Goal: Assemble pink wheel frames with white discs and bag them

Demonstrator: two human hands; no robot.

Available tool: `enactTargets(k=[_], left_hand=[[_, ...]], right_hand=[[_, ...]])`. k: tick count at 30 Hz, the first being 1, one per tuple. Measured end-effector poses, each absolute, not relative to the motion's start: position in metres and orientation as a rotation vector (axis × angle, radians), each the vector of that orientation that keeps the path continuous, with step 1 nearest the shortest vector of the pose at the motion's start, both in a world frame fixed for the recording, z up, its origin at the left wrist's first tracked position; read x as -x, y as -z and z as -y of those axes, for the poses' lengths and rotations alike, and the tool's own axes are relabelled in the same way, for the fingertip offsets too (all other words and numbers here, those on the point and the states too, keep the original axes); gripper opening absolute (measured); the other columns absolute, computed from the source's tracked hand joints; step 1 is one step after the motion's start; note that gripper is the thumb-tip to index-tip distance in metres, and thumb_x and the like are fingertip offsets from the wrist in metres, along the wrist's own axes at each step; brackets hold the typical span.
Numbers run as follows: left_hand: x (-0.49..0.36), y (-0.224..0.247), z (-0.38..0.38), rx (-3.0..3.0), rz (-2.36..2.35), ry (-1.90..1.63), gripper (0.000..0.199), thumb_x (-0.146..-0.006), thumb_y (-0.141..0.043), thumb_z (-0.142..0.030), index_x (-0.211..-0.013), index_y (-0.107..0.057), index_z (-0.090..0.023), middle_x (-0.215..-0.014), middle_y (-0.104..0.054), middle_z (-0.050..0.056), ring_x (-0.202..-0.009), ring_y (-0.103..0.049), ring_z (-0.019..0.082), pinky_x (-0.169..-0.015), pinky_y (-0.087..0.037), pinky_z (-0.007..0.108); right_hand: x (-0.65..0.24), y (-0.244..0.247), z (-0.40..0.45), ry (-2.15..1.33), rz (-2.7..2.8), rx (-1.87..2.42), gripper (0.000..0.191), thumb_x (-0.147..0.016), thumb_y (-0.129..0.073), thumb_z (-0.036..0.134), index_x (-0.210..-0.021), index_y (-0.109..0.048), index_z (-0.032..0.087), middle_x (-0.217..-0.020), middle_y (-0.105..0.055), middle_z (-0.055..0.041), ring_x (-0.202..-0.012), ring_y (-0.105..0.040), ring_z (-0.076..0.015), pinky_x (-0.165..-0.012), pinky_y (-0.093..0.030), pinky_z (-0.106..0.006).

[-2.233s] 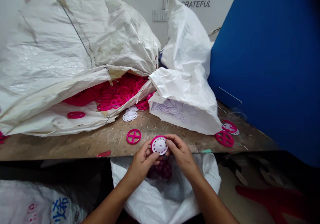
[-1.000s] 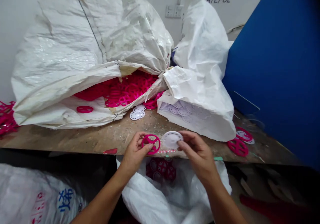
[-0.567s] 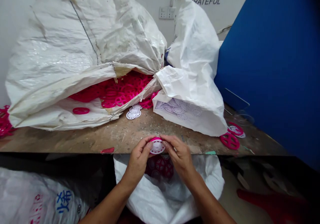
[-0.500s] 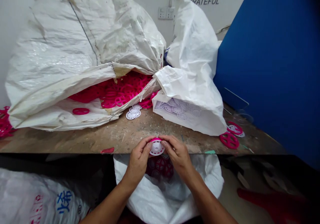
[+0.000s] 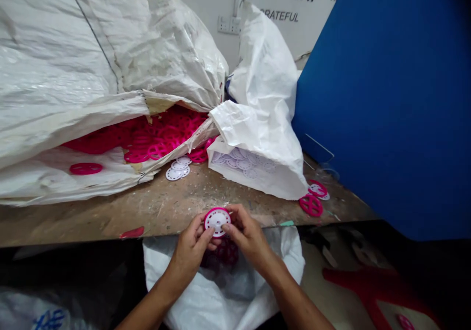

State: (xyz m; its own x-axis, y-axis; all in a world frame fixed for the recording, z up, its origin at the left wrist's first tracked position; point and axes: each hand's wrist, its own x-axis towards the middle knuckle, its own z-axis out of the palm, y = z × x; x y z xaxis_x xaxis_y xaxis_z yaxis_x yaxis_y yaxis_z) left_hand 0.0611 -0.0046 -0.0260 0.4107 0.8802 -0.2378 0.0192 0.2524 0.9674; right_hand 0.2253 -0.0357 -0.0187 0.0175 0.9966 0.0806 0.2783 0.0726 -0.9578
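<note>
Both my hands hold a magenta plastic wheel with a white perforated disc seated in it, just above the front edge of the wooden workbench. My left hand grips its lower left rim, and the fingertips of my right hand press on its right side. Below my hands, an open white woven sack holds magenta wheels with discs, partly hidden by my hands.
A large white sack spills magenta wheels onto the bench. A white bag holds white discs. Loose discs and wheels lie on the bench. A blue panel stands at right, and a red plastic object lies low at right.
One second ago my hands held the wheel and disc apart. They came together, and the disc now sits in the wheel, facing up toward me. The view has shifted slightly.
</note>
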Motion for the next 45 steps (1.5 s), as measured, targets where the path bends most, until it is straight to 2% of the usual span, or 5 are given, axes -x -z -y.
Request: enactTargets(k=[9, 18, 25, 38, 45], left_hand=[[-0.026, -0.007, -0.023, -1.653, -1.088, -0.639, 0.042, -0.08, -0.062, -0.034, -0.12, -0.06, -0.023, -0.096, -0.07, 0.006, -0.061, -0.062, 0.015, -0.061, -0.048, 0.026], [0.05, -0.021, -0.18, -2.172, -1.646, -1.165, 0.026, -0.085, -0.045, -0.016, -0.102, -0.065, -0.018, -0.109, -0.062, 0.01, -0.106, -0.055, 0.023, -0.094, -0.042, 0.038], [0.055, -0.017, -0.211, -2.206, -1.486, -1.037, 0.017, -0.068, -0.056, -0.003, -0.068, -0.065, -0.018, -0.114, -0.062, 0.011, -0.115, -0.05, 0.028, -0.103, -0.033, 0.046], [-0.038, 0.006, -0.035, -0.772, -0.848, -0.883, 0.031, -0.076, -0.07, -0.03, -0.099, -0.054, -0.017, -0.095, -0.066, 0.004, -0.082, -0.065, 0.014, -0.083, -0.052, 0.03], [-0.062, 0.012, -0.022, -1.047, -0.876, -0.869, 0.036, -0.085, -0.057, -0.039, -0.113, -0.054, -0.016, -0.105, -0.065, 0.008, -0.091, -0.063, 0.02, -0.073, -0.055, 0.028]], right_hand=[[-0.302, 0.02, -0.031, -0.487, 1.511, 1.73, 0.037, -0.082, -0.053, 0.048, -0.105, -0.063, 0.021, -0.104, -0.066, -0.0085, -0.088, -0.061, -0.024, -0.08, -0.046, -0.037], [-0.34, 0.072, -0.08, 0.186, 1.765, 1.996, 0.045, -0.086, -0.038, 0.048, -0.105, -0.066, 0.018, -0.11, -0.067, -0.0098, -0.102, -0.059, -0.0307, -0.089, -0.043, -0.046], [-0.334, 0.058, -0.074, 0.133, 1.555, 2.031, 0.047, -0.087, -0.034, 0.052, -0.103, -0.066, 0.02, -0.103, -0.068, -0.01, -0.092, -0.062, -0.0297, -0.076, -0.048, -0.041], [-0.221, 0.019, -0.009, -0.879, 1.12, 1.298, 0.028, -0.085, -0.054, 0.038, -0.104, -0.06, 0.019, -0.098, -0.068, -0.007, -0.089, -0.063, -0.0208, -0.078, -0.05, -0.032], [-0.218, 0.014, 0.006, -0.587, 1.415, 1.351, 0.019, -0.086, -0.054, 0.027, -0.098, -0.069, 0.023, -0.096, -0.064, -0.0063, -0.091, -0.059, -0.0192, -0.079, -0.047, -0.031]])
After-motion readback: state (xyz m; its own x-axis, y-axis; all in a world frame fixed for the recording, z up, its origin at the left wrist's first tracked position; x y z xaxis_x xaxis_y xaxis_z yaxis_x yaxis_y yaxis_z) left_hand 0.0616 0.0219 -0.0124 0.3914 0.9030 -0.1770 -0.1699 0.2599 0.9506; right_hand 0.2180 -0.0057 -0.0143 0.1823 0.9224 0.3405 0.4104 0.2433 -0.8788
